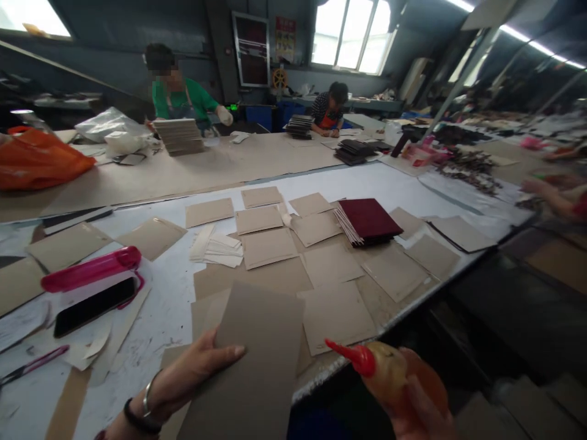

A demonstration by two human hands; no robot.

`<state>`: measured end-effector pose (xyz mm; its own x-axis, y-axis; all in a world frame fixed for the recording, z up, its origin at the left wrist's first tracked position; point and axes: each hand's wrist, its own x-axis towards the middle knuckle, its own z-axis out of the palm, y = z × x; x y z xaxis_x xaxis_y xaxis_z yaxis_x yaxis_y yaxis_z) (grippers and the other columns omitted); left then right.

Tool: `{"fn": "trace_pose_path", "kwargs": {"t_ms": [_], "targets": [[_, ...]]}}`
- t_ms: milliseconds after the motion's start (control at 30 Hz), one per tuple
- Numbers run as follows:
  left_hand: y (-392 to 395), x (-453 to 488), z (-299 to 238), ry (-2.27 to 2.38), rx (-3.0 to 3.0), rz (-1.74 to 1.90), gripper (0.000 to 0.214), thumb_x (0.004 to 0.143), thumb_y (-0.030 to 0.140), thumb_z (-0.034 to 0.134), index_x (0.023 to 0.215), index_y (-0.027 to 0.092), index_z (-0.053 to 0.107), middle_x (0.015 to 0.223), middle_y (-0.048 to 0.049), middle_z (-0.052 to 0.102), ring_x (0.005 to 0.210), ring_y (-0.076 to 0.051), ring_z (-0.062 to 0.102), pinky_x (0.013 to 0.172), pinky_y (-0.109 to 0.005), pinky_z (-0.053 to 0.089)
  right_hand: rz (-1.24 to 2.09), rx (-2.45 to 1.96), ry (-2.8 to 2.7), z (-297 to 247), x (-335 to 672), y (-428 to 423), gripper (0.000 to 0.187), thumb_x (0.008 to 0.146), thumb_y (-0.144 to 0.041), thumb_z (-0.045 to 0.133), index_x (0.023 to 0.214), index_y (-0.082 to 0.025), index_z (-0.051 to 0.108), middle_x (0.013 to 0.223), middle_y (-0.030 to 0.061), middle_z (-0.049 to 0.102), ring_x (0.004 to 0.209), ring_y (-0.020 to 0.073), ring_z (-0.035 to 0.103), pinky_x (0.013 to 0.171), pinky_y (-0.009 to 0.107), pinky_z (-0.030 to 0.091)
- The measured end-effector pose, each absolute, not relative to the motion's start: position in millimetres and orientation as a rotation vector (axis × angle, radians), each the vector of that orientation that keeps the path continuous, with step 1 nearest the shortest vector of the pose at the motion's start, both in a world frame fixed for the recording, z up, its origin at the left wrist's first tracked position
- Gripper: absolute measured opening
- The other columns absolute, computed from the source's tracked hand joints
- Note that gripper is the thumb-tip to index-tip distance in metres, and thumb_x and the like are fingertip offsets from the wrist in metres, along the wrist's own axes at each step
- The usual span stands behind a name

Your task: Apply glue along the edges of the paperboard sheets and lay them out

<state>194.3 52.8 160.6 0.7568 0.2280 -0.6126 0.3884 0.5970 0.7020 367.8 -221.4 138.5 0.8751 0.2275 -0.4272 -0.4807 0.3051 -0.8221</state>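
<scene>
My left hand (202, 366) grips a grey-brown cardboard sheet (257, 360) at its left edge, thumb on top and the other fingers hidden beneath. The sheet is tilted above the table's near edge. In my right hand (424, 403) is a glue bottle (389, 373) with a red pointed nozzle, which points left toward the sheet without touching it. Past the sheet, several cardboard panels (268, 247) lie spread over the table. A stack of dark red covers (369, 220) rests on the panels at the right.
White paper strips (215, 247) lie left of the panels. Farther left are a black phone (94, 305), a pink case (92, 269) and a pink-handled cutter (36, 365). Across the table, a person in green (183, 98) stands behind a stack of boards (178, 135); another person (329, 110) bends over work.
</scene>
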Motion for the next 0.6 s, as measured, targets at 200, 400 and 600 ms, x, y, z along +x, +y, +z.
{"fn": "trace_pose_path", "kwargs": {"t_ms": [200, 400, 600], "targets": [[39, 212, 192, 0.783, 0.990, -0.221, 0.060, 0.071, 0.038, 0.073, 0.124, 0.016, 0.054, 0.102, -0.0130, 0.074, 0.084, -0.031, 0.070, 0.074, -0.039, 0.056, 0.266, -1.406, 0.049, 173, 385, -228, 0.057, 0.064, -0.036, 0.082, 0.113, -0.032, 0.054, 0.099, 0.0002, 0.066, 0.088, 0.0220, 0.065, 0.074, 0.031, 0.056], [19, 231, 214, 0.798, 1.011, -0.239, 0.058, 0.070, 0.035, 0.074, 0.122, 0.016, 0.056, 0.087, -0.0105, 0.077, 0.074, -0.030, 0.071, 0.066, -0.037, 0.056, -0.095, -1.730, -0.173, 190, 392, -240, 0.058, 0.066, -0.040, 0.078, 0.117, -0.030, 0.051, 0.112, 0.0038, 0.055, 0.090, 0.0214, 0.059, 0.074, 0.028, 0.053], [11, 242, 224, 0.743, 1.017, -0.262, 0.060, 0.071, 0.032, 0.073, 0.124, 0.014, 0.052, 0.090, -0.0111, 0.076, 0.073, -0.029, 0.071, 0.066, -0.036, 0.055, -0.262, -1.867, -0.308, 208, 393, -251, 0.051, 0.069, -0.041, 0.075, 0.113, -0.030, 0.052, 0.111, 0.0016, 0.054, 0.093, 0.0197, 0.057, 0.077, 0.026, 0.051]]}}
